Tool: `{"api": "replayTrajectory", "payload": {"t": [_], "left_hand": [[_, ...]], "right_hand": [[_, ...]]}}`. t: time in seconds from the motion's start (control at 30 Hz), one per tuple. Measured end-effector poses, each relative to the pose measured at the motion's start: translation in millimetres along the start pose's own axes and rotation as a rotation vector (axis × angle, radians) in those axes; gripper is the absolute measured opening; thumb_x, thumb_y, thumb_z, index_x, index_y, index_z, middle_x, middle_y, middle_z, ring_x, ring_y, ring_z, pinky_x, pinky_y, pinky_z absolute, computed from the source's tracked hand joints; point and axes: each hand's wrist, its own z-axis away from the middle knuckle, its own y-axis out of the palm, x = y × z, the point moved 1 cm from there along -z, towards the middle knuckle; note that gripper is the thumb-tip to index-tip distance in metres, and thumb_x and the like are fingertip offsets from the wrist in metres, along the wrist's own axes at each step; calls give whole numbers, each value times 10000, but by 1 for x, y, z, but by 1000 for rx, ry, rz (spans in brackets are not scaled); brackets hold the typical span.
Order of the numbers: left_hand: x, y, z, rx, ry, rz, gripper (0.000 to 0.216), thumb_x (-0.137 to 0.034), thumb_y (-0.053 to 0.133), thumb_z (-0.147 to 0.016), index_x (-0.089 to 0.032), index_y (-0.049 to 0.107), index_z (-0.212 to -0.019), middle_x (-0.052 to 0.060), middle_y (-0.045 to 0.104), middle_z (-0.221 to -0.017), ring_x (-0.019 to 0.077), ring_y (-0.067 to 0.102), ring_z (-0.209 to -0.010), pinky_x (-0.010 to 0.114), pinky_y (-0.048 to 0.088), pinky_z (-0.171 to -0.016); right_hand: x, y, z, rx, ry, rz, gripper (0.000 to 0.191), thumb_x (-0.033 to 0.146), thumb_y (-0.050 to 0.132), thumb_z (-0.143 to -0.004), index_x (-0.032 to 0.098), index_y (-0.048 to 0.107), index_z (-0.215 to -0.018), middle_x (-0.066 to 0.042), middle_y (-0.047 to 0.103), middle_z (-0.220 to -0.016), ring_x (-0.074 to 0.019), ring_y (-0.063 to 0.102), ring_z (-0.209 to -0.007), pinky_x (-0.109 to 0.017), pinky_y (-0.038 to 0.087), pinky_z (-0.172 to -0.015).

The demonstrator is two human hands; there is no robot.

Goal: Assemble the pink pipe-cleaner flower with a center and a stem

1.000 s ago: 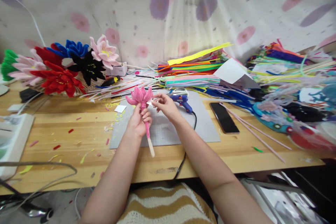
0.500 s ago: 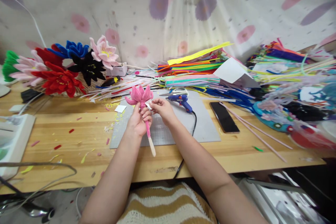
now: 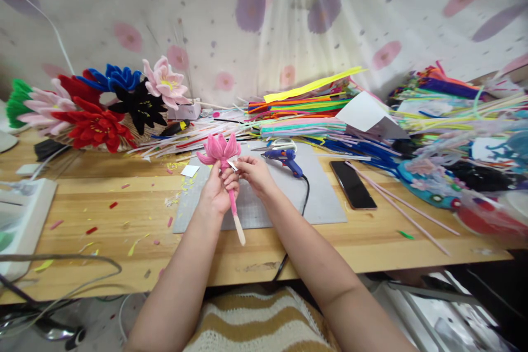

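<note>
A pink pipe-cleaner flower [image 3: 220, 149] with a pink-wrapped stem is in my left hand [image 3: 217, 191], whose fingers wrap round the stem just under the petals. The stem's lower end is pale and bare, pointing towards me. My right hand [image 3: 256, 175] pinches a small white piece of paper [image 3: 233, 164] against the stem top, close to my left fingertips. Both hands are above a grey cutting mat [image 3: 322, 198]. A blue glue gun [image 3: 284, 159] lies on the mat just beyond my right hand, with scissors [image 3: 284, 144] behind it.
A white paper square [image 3: 190, 171] lies at the mat's left edge. Finished flowers [image 3: 101, 129] stand at the back left. Bundles of pipe cleaners [image 3: 305, 126] line the back. A phone [image 3: 353, 184] and two pink stems [image 3: 400, 209] lie right. A power strip [image 3: 39, 225] is left.
My right fingers and the small white paper have shifted very slightly at the stem. My left hand still holds the flower in the same place.
</note>
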Motion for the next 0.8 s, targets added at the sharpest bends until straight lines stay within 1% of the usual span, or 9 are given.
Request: {"api": "replayTrajectory", "payload": {"t": [0.37,0.57,0.8], "left_hand": [[1,3,-1,-20,59,-48,345,-342,339,-926,-148,390,-646,-88,275,-413,11,248,-305,100,186,-282],[2,3,-1,-40,87,-65,323,-325,368,-917,-152,389,-645,-89,271,-426,10,241,-302,103,180,-280],[3,3,-1,-47,125,-89,311,-305,377,-914,-152,394,-645,-91,256,-432,10,241,-300,106,166,-278]], "right_hand": [[-5,6,1,-85,-20,-30,214,232,692,-499,155,535,-623,62,542,-525,-56,482,-477,-193,361,-480],[-5,10,3,-131,-83,8,224,244,700,-517,162,533,-642,58,542,-533,-57,478,-475,-197,379,-473],[-9,10,2,-146,-148,68,250,283,688,-536,180,506,-672,58,538,-554,-67,483,-489,-196,387,-467]]}}
